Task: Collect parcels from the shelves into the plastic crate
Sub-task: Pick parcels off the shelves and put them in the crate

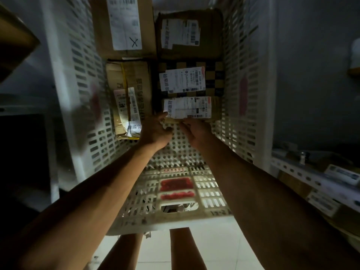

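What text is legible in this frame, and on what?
"X", handwritten: label of top-left box.
"超期滞留": labels on checkered parcel and held parcel.
"滞留": slip on left box.
Barcodes, fine print, crate markings: too small or blurred.
Left hand and right hand grip the held parcel.

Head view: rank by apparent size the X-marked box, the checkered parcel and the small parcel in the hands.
1. X-marked box, though cut off by the frame.
2. Checkered parcel.
3. Small parcel, held by left hand and right hand.
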{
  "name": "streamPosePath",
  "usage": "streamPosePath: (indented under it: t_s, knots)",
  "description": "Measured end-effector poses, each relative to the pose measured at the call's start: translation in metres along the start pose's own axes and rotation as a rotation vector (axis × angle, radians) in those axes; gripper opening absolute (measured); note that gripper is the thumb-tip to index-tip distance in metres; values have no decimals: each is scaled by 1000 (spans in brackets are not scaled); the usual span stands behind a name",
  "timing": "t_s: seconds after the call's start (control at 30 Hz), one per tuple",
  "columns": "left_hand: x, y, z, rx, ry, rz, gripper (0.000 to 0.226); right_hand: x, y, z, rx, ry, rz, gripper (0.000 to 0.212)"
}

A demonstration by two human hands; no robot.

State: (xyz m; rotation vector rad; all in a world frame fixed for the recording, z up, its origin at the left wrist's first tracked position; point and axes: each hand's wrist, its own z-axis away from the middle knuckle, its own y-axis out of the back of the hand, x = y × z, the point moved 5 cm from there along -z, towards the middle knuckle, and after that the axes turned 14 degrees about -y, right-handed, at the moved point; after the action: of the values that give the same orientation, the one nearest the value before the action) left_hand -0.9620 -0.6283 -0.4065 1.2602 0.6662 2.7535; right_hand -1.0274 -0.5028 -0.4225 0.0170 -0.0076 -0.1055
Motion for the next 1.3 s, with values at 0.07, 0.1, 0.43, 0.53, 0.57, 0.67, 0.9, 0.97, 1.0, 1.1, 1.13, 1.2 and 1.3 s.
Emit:
streamPosePath:
  t_s: [0.07, 0.1, 0.43, 0.53, 0.57, 0.67, 0.9, 0.97, 1.0, 1.1, 1.13, 1.2, 1.3]
  knots:
    - [6, 2, 1, 7, 7, -3, 57, 1, -2, 2, -15, 17, 53, 61]
    - [9, 3, 2, 12, 13, -4, 52, 2, -1, 4, -3, 19, 41, 61]
    - [29, 32, 55, 17, 63, 134, 41, 6, 3, 74, 194, 387, 881, 45]
    - [41, 56, 82, 36, 71, 113, 36, 7, -7, 120, 268, 440, 1173, 36]
    - [44, 63, 91, 43, 70, 104, 33, 8, -10, 135, 295, 449, 1264, 35]
    - [54, 89, 117, 84, 58, 56, 27, 14, -20, 167, 277, 460, 1457, 34]
    - [41, 121, 191, 219, 92, 149, 26, 58, -48, 203, 142, 463, 1799, 37]
    - [30, 126, 216, 259, 172, 61, 34, 76, -54, 212, 103, 461, 1867, 37]
    - [27, 127, 228, 280, 192, 85, 40, 84, -56, 217, 87, 460, 1907, 39]
    - [17, 125, 262, 355, 221, 161, 41, 112, -61, 230, 58, 476, 2064, 42]
    - [13, 122, 273, 381, 229, 196, 40, 122, -61, 233, 52, 487, 2110, 41]
    - [4, 115, 293, 435, 244, 271, 38, 140, -59, 236, 47, 513, 2154, 30]
    - [-9, 106, 321, 498, 262, 287, 33, 171, -52, 243, 19, 528, 2168, 9]
